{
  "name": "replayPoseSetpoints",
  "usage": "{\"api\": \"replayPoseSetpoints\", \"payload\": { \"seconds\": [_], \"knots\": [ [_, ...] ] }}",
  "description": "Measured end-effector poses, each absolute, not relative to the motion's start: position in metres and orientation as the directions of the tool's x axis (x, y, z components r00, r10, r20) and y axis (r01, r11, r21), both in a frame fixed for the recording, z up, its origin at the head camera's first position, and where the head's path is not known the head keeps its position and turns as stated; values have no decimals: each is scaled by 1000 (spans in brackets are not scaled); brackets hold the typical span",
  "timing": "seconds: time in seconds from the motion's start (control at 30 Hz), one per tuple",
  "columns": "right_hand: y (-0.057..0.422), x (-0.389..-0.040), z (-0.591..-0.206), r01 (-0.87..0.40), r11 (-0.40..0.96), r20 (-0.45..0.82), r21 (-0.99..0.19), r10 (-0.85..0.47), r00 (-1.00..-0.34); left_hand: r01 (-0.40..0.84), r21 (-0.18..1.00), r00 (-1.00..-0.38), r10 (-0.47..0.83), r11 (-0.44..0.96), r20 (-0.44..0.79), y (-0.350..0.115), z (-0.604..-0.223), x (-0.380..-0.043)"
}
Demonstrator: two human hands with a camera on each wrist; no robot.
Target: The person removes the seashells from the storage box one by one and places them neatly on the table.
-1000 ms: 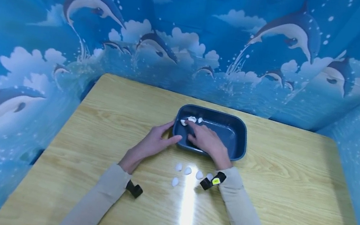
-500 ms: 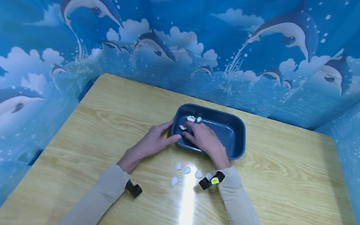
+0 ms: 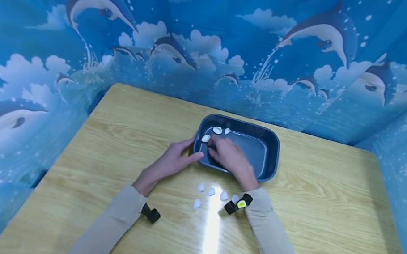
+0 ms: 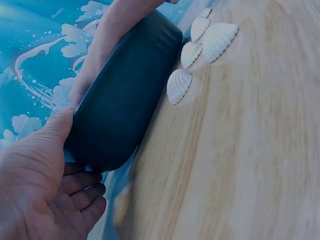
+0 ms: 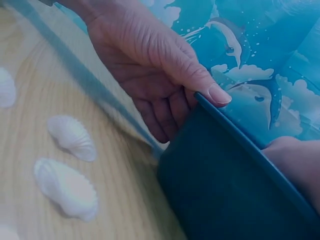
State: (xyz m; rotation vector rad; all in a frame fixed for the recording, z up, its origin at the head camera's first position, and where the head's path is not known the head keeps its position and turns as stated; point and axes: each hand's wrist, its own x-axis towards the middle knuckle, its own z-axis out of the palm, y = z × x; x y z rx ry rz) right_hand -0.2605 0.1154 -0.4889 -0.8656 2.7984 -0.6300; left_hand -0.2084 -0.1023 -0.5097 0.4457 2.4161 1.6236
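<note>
A dark blue rectangular basin (image 3: pixel 269 157) is on the wooden table. My left hand (image 3: pixel 176 158) grips its left end, thumb (image 5: pixel 217 94) over the rim and fingers against the outer wall. My right hand (image 3: pixel 228 154) reaches over the near rim into the basin's left half, fingers bent. Its fingertips are hidden, so I cannot tell whether they pinch anything. A white seashell (image 3: pixel 206 138) lies just left of those fingers. Two more pieces, a larger white shell (image 3: pixel 217 130) and a small shell (image 3: pixel 227 131), lie near the far wall inside.
Several ribbed white seashells (image 3: pixel 211 192) lie on the table (image 3: pixel 318 220) in front of the basin, some close to my right wrist camera (image 3: pixel 238 203). A dolphin-printed blue curtain (image 3: pixel 214 20) hangs behind the table and along both sides.
The shell beside my right fingers shifted nearer to me, then back and turned flatter. The basin's far rim now appears slightly higher. My left hand keeps its grip.
</note>
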Motion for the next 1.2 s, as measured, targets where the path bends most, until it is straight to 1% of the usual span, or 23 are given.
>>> {"api": "replayPoseSetpoints", "payload": {
  "seconds": [0.1,0.2,0.3,0.43,0.7,0.83,1.03,1.2],
  "knots": [
    [115,-261,-490,-515,731,20,-448,-568,-823,166,923,-929,370,348,28,-102,-511,-209],
    [115,-261,-489,-520,736,23,-433,-568,-823,179,915,-926,377,361,32,-102,-511,-209],
    [115,-261,-487,-528,741,6,-414,-578,-816,176,906,-929,369,386,23,-101,-511,-208],
    [115,-259,-484,-528,732,-6,-431,-588,-809,160,904,-933,360,396,7,-101,-510,-206],
    [116,-257,-483,-546,713,40,-440,-592,-805,153,899,-927,375,410,-13,-99,-510,-205],
    [117,-256,-482,-552,715,20,-430,-603,-797,141,897,-928,370,420,-28,-99,-509,-205],
    [117,-258,-482,-557,707,-24,-436,-628,-778,106,890,-931,359,443,-68,-99,-507,-204],
    [118,-258,-480,-586,663,-17,-467,-669,-743,115,892,-930,363,438,-58,-98,-507,-205]
  ]
}}
